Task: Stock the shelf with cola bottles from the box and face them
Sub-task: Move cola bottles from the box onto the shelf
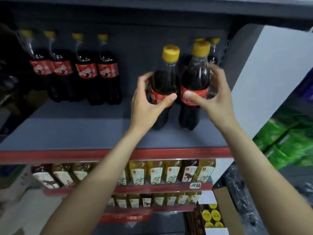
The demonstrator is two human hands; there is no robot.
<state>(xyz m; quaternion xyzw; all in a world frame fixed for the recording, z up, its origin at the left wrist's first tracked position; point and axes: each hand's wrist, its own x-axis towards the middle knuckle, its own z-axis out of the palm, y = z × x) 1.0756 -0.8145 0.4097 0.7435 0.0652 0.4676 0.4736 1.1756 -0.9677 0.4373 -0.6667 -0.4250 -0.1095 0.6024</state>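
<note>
Fingers of the left hand [145,100] curl around one dark plastic cola bottle with a yellow cap [163,85]; the right hand [211,95] grips a second bottle [194,85] just beside it. Both stand upright on the grey metal shelf [76,129] — right of four shelved cola bottles [76,70]. Full bottles likely feel heavy, smooth and firm — best held at the red label band.

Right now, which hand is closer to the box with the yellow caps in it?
Right. The right hand grips a cola bottle up on the shelf, above the box at lower right. The left hand grips the other bottle, farther left.
</note>
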